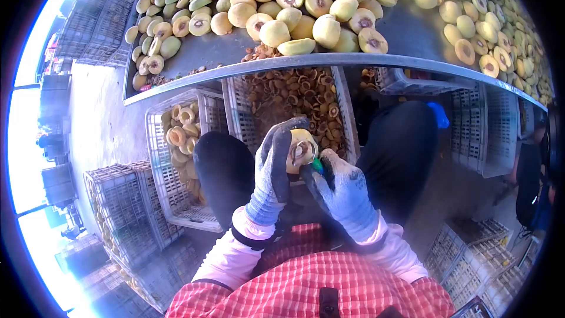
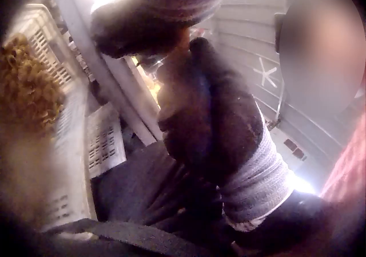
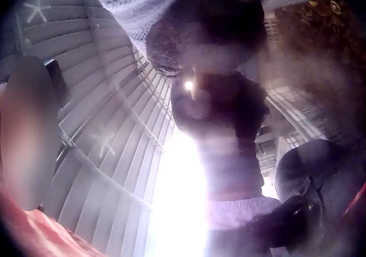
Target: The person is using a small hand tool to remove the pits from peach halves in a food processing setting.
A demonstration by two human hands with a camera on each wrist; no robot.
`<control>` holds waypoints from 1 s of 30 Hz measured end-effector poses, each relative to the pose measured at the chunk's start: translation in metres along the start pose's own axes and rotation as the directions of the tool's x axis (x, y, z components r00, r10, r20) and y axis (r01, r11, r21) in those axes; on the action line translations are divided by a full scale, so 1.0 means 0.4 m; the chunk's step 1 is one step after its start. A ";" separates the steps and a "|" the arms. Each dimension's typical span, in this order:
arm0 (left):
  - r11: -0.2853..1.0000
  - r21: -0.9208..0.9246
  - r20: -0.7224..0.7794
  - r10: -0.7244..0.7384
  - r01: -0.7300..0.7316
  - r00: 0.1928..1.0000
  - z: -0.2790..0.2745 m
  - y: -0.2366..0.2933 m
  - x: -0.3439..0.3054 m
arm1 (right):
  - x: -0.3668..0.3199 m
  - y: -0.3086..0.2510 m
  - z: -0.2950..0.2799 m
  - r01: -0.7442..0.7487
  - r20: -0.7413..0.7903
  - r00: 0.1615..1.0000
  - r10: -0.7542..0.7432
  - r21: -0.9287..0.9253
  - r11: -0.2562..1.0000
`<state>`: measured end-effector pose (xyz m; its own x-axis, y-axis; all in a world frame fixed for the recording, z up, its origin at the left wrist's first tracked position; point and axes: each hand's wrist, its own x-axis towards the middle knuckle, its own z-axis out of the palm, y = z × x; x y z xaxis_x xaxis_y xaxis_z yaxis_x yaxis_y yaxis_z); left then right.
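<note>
A halved yellow fruit that looks like a peach half [image 1: 301, 148] has its cut face and brown centre turned up. My left hand [image 1: 272, 162], in a grey-white glove with dark palm, holds it between fingers and thumb. The gloved right hand [image 1: 344, 191] grips a small green-handled tool [image 1: 318, 165] against the fruit's right edge; its working end is hidden. Both hands meet above my lap, just before a crate of brown pits [image 1: 300, 103]. In the left wrist view the dark glove of the right hand [image 2: 214, 111] covers the work.
A metal table [image 1: 229, 50] heaped with halved fruit stands ahead, its rim just beyond the crates. Left of my knee, a white crate [image 1: 209, 112] holds hollowed fruit halves. Stacked crates [image 1: 126, 212] stand at the far left, and more crates [image 1: 471, 259] at the lower right.
</note>
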<state>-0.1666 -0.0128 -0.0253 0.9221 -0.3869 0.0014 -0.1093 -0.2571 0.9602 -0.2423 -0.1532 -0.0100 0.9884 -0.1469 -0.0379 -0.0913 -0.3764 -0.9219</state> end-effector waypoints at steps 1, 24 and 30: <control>0.970 -0.217 -0.010 -0.114 0.109 0.993 0.008 0.011 -0.003 | -0.003 0.013 0.010 -0.015 -0.012 1.000 0.015 -0.016 1.000; 0.941 0.080 0.356 0.282 -0.330 0.891 -0.011 0.015 0.059 | -0.084 0.056 0.054 -0.687 0.709 0.660 -0.250 0.434 -0.583; 0.897 -0.361 0.369 -0.114 0.255 0.922 0.027 -0.031 0.002 | -0.103 0.061 0.073 -0.659 0.639 0.674 -0.369 0.297 -0.691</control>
<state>-0.1685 -0.0195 -0.0404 0.7259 -0.6545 -0.2114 0.2713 -0.0100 0.9624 -0.2819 -0.1297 -0.0421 0.7779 0.6247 0.0683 -0.5526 0.6282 0.5477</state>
